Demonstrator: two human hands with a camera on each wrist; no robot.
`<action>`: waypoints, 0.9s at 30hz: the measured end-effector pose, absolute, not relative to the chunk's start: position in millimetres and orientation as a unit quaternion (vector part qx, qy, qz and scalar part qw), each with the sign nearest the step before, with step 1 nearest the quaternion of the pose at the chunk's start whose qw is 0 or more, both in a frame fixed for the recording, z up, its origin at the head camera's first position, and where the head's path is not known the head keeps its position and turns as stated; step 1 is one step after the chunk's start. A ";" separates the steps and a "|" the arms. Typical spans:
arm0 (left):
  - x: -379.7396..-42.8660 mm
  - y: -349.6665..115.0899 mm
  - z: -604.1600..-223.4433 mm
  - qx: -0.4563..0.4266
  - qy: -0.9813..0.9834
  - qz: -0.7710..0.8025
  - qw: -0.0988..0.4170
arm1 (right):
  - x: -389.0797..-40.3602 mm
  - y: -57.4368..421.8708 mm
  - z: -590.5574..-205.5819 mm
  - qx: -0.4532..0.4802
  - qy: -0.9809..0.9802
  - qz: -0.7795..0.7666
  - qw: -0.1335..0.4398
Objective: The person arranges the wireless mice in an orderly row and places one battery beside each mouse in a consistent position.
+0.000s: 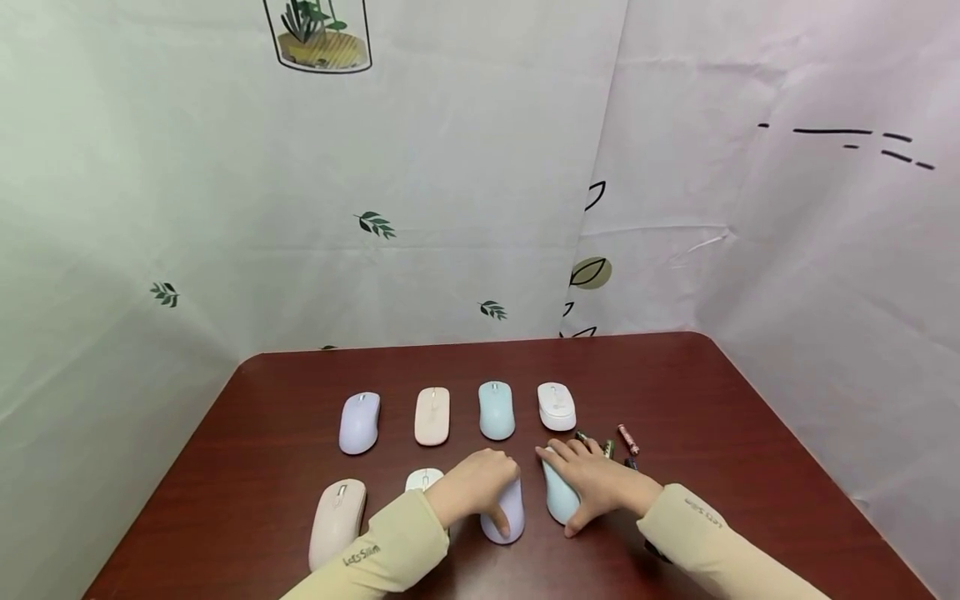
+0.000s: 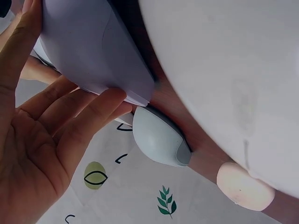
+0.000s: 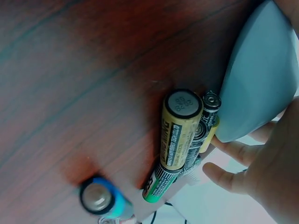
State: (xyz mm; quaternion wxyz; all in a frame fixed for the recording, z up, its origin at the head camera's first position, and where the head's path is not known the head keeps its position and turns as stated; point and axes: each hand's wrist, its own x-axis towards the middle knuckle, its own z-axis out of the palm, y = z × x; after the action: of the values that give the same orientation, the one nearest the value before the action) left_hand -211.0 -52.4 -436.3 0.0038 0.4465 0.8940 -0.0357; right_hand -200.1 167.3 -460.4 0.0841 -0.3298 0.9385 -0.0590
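Observation:
My left hand (image 1: 477, 483) grips a lavender computer mouse (image 1: 512, 515) across its body, thumb at the near end and fingers at the far side. In the left wrist view, the fingertips lie along the edge of the lavender mouse (image 2: 93, 42). My right hand (image 1: 603, 482) holds a light blue mouse (image 1: 558, 498) just to the right, with its thumb at the near end and fingers spread over the far end. Close by this hand lie several batteries, among them a gold one (image 3: 177, 140) and a blue one (image 3: 106, 198).
Across the back of the dark red table (image 1: 285, 375) stand a lavender mouse (image 1: 360, 423), a beige mouse (image 1: 432, 417), a light blue mouse (image 1: 497, 411) and a white mouse (image 1: 557, 407). Nearer are another beige mouse (image 1: 337, 523) and a partly hidden white mouse (image 1: 423, 478). A reddish battery (image 1: 628, 439) lies right.

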 end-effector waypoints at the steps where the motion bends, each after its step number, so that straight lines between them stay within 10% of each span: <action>1: -211.1 -52.2 -436.2 0.446 0.894 -0.037 0.004 | -200.2 167.6 -459.9 -0.328 0.939 -0.059 0.086; 27: -209.8 -52.3 -432.4 0.432 0.901 -0.038 0.010 | -207.9 191.0 -439.2 -0.276 0.944 -0.162 0.080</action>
State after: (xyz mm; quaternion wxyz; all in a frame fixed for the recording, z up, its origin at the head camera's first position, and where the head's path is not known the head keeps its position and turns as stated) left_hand -209.8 -52.3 -432.4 0.0096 0.4320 0.9010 -0.0375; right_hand -207.9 191.0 -439.2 0.0795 -0.2757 0.9442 -0.1615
